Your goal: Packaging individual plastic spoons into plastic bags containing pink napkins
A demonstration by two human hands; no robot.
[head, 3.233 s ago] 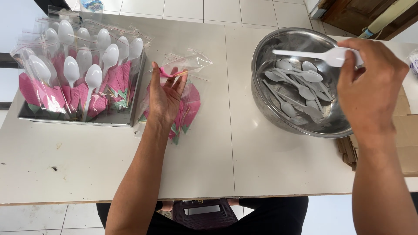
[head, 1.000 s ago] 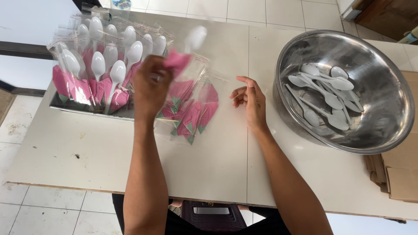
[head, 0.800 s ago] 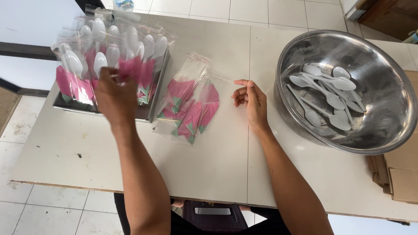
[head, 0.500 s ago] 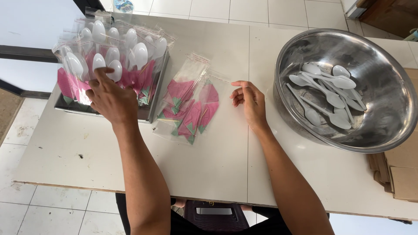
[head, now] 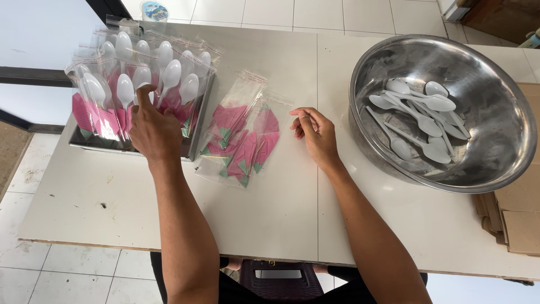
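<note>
A: Bagged spoons [head: 140,84] are stacked upright in the tray [head: 194,147]; left hand [head: 151,128] is pressed on them, grip unclear.

B: Right hand [head: 315,130] is loosely curled, nothing held, beside empty pink bags [head: 242,141]. Packs could be toppled by a careless push.

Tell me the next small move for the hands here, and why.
Probably lift the left hand off the tray of bagged spoons and take a clear bag from the loose pile beside the right hand. The right hand is empty, and loose spoons lie in the steel bowl.
</note>
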